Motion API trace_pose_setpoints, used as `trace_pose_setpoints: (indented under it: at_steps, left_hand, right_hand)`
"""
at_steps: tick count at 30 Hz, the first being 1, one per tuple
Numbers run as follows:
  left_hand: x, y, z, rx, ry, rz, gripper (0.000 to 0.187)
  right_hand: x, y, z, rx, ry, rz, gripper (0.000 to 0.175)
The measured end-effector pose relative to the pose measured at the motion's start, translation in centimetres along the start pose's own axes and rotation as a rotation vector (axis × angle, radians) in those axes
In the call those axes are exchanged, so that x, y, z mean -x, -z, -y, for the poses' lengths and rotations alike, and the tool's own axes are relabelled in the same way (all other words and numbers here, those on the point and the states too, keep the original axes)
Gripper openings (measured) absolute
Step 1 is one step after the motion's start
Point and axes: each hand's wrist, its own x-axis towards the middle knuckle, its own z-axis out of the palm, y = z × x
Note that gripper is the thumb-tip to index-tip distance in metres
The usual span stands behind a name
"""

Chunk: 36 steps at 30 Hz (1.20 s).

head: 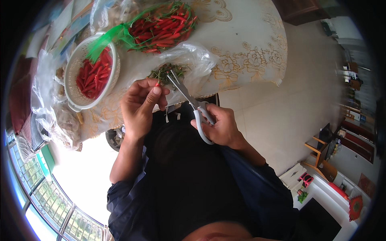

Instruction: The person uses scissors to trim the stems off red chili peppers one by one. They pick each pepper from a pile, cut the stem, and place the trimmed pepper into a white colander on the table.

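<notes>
Between the thumb and fingers of my left hand (141,102) is a red chili pepper (157,85), mostly hidden by the fingertips. My right hand (221,125) grips scissors (193,101) with pale grey handles. Their blades stand slightly apart, tips just right of the chili and over a heap of green chili stems (169,72). That heap lies on a clear plastic bag (200,60) spread on the table. Left of my left hand, a white perforated plastic basket (116,70) holds loose red chilies (95,76). Beyond the stems lies a green mesh bag (122,33) full of red chilies (162,28).
A pale tablecloth (250,33) with gold flower patterns covers the table, whose edge runs just in front of me. Crumpled clear plastic bags (48,99) lie left of the basket. The green mesh's loose end hangs over the basket's rim. Tiled floor (265,111) extends to the right.
</notes>
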Motion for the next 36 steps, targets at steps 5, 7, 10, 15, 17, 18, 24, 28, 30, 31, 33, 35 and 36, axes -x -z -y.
trace_pose_setpoints:
  at_steps: [5, 7, 10, 15, 17, 18, 24, 28, 30, 31, 33, 35, 36]
  left_hand:
    - [0.0, 0.1, -0.1, -0.012, 0.021, -0.005, 0.018]
    - [0.0, 0.0, 0.0, -0.018, 0.008, 0.005, 0.018]
    - [0.0, 0.2, 0.3, -0.04, 0.01, 0.006, 0.018]
    - [0.1, 0.4, 0.2, -0.045, 0.018, -0.007, 0.017]
    - [0.1, 0.4, 0.2, -0.056, 0.023, -0.007, 0.017]
    - [0.1, 0.5, 0.2, -0.065, 0.027, -0.01, 0.017]
    - [0.0, 0.6, -0.2, -0.118, 0.045, 0.0, 0.015]
    - [-0.1, 0.1, -0.7, -0.165, 0.034, -0.011, 0.014]
    - [-0.1, 0.2, -0.8, -0.184, 0.037, -0.009, 0.014]
    - [-0.1, 0.3, -0.8, -0.193, 0.039, -0.008, 0.014]
    - [-0.3, 0.4, -0.8, -0.207, 0.042, -0.004, 0.014]
    - [-0.5, 0.5, -0.7, -0.216, 0.043, 0.003, 0.014]
    - [-0.6, 0.6, -0.7, -0.217, 0.044, 0.007, 0.014]
  right_hand:
    - [0.1, 0.0, -0.5, 0.007, -0.017, 0.061, 0.029]
    - [0.0, 0.2, -0.6, 0.03, 0.011, 0.092, 0.028]
    - [-0.2, 0.3, -0.7, 0.035, 0.067, 0.127, 0.027]
    - [-0.4, 0.0, -1.1, 0.01, 0.137, 0.114, 0.024]
    - [-0.5, 0.2, -1.1, 0.02, 0.106, 0.133, 0.024]
    - [-0.5, 0.4, -1.0, 0.026, 0.09, 0.143, 0.024]
    - [-0.7, 0.8, -1.0, 0.059, 0.065, 0.179, 0.022]
    - [-0.6, 0.8, -1.8, -0.176, -0.112, 0.293, 0.024]
    - [-0.4, 0.3, -2.2, -0.374, -0.304, 0.357, 0.025]
    - [-0.5, 0.4, -2.0, -0.468, -0.357, 0.4, 0.024]
    - [-0.7, 0.7, -1.4, -0.657, -0.463, 0.483, 0.023]
    - [-0.8, 0.7, -1.4, -0.735, -0.48, 0.509, 0.029]
    - [-0.8, 0.6, -1.3, -0.775, -0.488, 0.521, 0.032]
